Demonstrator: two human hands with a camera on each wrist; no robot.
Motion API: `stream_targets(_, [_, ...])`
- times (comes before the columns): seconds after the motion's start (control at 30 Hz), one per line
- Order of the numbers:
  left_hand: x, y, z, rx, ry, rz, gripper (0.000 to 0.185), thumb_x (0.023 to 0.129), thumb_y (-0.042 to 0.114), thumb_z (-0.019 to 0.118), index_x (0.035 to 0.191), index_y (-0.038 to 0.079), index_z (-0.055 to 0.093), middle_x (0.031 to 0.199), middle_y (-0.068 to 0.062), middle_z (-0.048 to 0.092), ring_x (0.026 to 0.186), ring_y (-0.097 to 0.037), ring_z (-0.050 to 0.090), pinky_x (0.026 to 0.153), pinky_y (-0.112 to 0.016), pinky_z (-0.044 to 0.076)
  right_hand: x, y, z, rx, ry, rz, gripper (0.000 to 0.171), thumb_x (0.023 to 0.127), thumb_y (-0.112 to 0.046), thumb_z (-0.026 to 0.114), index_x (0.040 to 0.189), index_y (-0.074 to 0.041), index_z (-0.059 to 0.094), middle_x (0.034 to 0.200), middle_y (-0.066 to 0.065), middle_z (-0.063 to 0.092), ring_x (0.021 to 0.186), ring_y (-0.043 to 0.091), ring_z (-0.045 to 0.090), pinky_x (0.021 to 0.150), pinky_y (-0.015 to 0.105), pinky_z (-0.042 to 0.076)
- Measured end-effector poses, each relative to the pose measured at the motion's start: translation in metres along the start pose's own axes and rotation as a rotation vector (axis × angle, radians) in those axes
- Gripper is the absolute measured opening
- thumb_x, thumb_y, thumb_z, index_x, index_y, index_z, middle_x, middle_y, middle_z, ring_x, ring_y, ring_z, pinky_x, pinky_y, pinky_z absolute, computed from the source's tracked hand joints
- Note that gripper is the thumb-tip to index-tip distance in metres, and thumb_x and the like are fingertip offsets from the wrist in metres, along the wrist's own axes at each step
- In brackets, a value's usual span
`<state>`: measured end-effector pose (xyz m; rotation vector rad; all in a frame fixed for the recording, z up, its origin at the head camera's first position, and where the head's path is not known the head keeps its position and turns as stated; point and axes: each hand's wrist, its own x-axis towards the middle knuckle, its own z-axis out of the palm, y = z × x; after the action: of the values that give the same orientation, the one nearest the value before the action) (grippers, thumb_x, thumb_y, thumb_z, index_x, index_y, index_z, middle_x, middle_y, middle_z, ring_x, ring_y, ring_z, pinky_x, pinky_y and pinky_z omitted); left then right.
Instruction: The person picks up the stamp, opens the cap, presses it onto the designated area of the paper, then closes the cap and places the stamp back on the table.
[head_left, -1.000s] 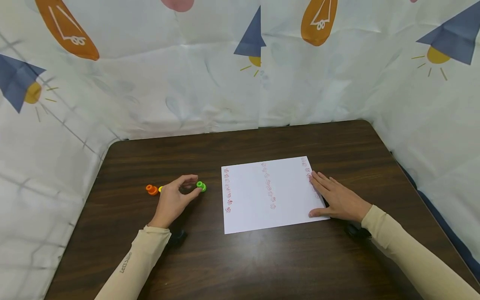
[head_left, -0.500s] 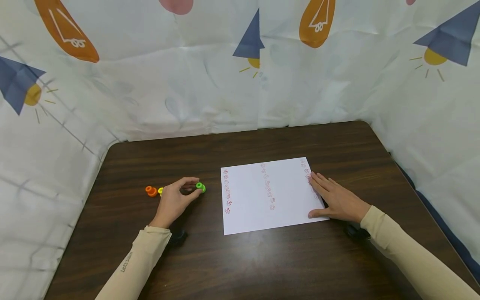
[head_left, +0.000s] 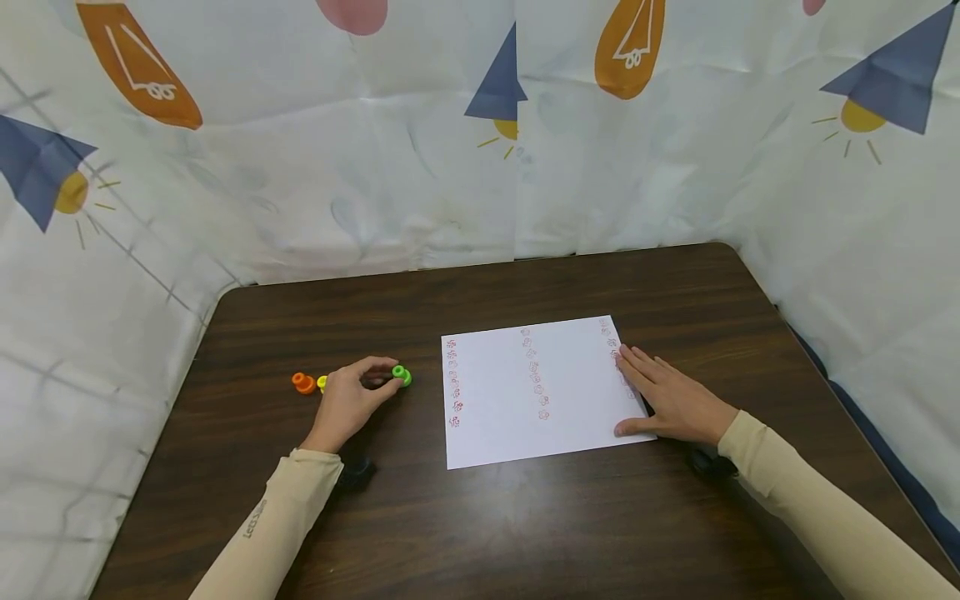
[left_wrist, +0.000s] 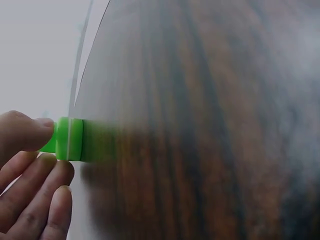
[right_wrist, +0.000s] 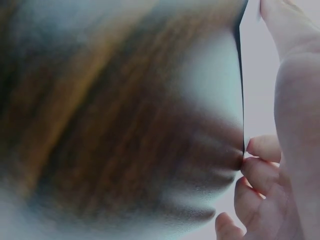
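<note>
Thumb and fingertips of my left hand (head_left: 347,403) pinch a small green stamp (head_left: 402,376) at the table's left middle. The left wrist view shows the thumb on the narrow knob of the green stamp (left_wrist: 69,139), its wide end against the wood. Under the right edge of my right hand's reach lies a white sheet of paper (head_left: 495,446) with three columns of small red prints. My right hand (head_left: 678,402) rests on that edge, fingers extended and thumb apart. In the right wrist view, the fingers (right_wrist: 260,175) lie along the paper's edge.
Left of my left hand stand an orange stamp (head_left: 303,383) and a yellow stamp (head_left: 322,382), the yellow partly hidden by the hand. A dark wood-grain table (head_left: 517,533) carries everything. A patterned white curtain (head_left: 420,192) hangs behind its far edge.
</note>
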<state>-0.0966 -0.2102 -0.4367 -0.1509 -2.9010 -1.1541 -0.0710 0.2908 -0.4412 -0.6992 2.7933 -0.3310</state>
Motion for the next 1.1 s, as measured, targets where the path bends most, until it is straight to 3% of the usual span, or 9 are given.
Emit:
stream_targets(0.23, [0.001,-0.001,0.001,0.001,-0.018,-0.001,0.031,0.092,0.024,0.079,0.12,0.012,0.075,0.115,-0.014,0.079,0.101,-0.03,0.076,0.091,-0.051,0.062,-0.002,-0.002,0.001,-0.005,0.006,-0.003,0.118,0.082,-0.078,0.066,0.162,-0.001,0.026,0.172,0.019,0.022,0.158,0.041,0.027,0.126,0.065,0.025])
stream_targets(0.83, [-0.003,0.0,-0.005,-0.016,0.029,0.027,0.028,0.092,0.023,0.079,0.119,0.013,0.075,0.111,-0.012,0.08,0.098,-0.027,0.077,0.088,-0.049,0.064,-0.004,-0.007,0.002,-0.013,0.008,0.01,0.118,0.082,-0.077,0.066,0.162,0.0,0.026,0.172,0.021,0.023,0.158,0.043,0.028,0.126,0.064,0.026])
stream_targets(1.1, [-0.005,0.008,-0.007,-0.061,0.045,0.044,0.029,0.092,0.025,0.08,0.118,0.014,0.075,0.11,-0.01,0.08,0.099,-0.026,0.078,0.088,-0.047,0.064,-0.004,-0.011,0.001,-0.018,0.009,0.012,0.119,0.081,-0.077,0.067,0.162,0.001,0.027,0.172,0.021,0.023,0.158,0.043,0.027,0.126,0.063,0.027])
